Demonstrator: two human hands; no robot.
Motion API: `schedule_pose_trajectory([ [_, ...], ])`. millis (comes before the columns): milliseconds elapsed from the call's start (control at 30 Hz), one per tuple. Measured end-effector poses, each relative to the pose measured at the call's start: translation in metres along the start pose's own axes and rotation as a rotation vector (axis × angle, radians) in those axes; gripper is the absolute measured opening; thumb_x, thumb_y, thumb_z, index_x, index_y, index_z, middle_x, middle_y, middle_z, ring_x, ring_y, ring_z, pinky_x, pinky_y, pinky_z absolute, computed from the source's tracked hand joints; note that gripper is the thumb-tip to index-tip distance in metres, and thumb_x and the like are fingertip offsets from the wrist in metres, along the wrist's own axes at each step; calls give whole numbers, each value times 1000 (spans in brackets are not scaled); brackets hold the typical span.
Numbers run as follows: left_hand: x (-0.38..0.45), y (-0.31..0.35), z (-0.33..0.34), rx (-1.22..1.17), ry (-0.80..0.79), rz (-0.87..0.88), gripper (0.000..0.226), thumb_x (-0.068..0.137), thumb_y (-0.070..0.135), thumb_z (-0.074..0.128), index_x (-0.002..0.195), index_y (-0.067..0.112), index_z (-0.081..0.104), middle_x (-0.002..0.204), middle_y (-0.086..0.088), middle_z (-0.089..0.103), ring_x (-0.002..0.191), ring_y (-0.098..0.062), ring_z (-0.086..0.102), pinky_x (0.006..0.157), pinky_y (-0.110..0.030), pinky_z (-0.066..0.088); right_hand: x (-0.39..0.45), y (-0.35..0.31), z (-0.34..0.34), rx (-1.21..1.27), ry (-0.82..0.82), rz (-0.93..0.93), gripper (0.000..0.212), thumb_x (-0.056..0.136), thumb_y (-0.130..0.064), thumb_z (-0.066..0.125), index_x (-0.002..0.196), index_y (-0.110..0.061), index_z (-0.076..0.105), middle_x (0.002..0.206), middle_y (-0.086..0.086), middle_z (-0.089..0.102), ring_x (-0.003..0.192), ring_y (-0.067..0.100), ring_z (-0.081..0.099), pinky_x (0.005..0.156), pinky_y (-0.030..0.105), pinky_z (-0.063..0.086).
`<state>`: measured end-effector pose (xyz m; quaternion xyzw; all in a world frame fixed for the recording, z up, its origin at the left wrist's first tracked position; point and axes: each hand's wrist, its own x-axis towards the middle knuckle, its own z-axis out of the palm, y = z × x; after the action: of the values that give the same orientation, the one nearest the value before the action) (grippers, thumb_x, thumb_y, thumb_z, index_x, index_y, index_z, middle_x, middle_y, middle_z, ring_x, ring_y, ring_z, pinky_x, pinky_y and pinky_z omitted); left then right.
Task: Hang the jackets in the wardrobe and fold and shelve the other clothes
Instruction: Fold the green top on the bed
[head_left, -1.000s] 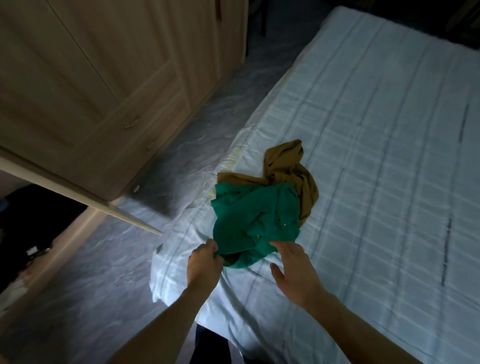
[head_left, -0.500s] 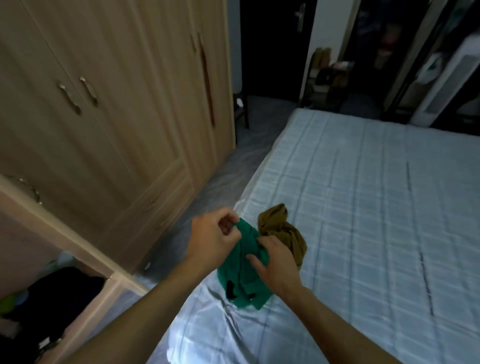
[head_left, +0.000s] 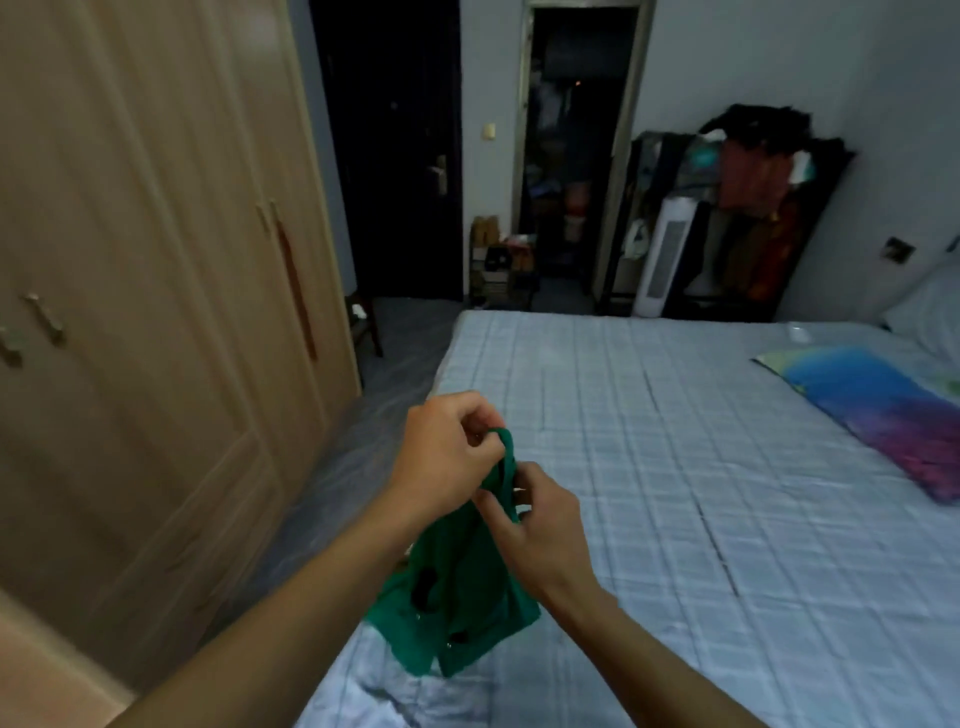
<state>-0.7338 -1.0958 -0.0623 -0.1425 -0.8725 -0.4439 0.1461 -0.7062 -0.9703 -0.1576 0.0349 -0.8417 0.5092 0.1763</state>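
Note:
A green garment hangs from both my hands above the near left corner of the bed. My left hand pinches its top edge with curled fingers. My right hand grips the cloth just below and to the right of the left one. The wooden wardrobe stands on the left, with its doors shut in this view. The mustard garment seen earlier is hidden behind my arms and the green cloth.
A colourful pillow lies at the bed's right side. Past the bed stand a white tower fan and a dark rack heaped with clothes. A narrow strip of floor runs between wardrobe and bed towards two dark doorways.
Both hands have lifted the green garment off the bed and now hold it by its top edge. The view has tilted upward, and the mustard garment has dropped out of sight.

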Motion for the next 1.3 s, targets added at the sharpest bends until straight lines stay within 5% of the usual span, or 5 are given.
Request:
schedule_pose_trajectory([
  [233,15,55,15,59,-53,165,16,77,4,65,78,19,70,68,8,68,62,-5,63,58,-20,53,9,18,-75,-170,130,-37,23,76,-14,55,94,-24,67,84,-9,68,77,8,64,71,35,55],
  [667,66,118,27,356,-69,358,19,72,0,69,76,19,70,66,9,66,60,-5,60,55,-23,49,60,77,-246,-619,66,61,20,74,-10,65,90,-22,64,88,1,60,84,24,58,67,35,47],
  [833,73,106,31,426,-30,310,19,66,0,71,72,18,70,62,8,64,57,-5,59,55,-26,50,70,77,-276,-679,113,27,18,75,-10,65,89,-21,64,87,2,59,84,26,59,65,34,45],
  [1000,76,85,31,660,-55,196,16,69,7,70,73,19,61,72,0,62,74,-25,61,64,-39,53,81,72,-296,-827,99,106,16,79,-12,61,89,-24,61,91,-2,55,84,20,56,60,29,36],
  [1300,74,54,40,929,-151,93,5,85,7,60,85,9,55,95,-11,50,91,-34,57,69,-39,44,91,71,-297,-396,236,191,13,76,-3,65,73,-16,67,71,1,65,69,19,62,59,28,49],
])
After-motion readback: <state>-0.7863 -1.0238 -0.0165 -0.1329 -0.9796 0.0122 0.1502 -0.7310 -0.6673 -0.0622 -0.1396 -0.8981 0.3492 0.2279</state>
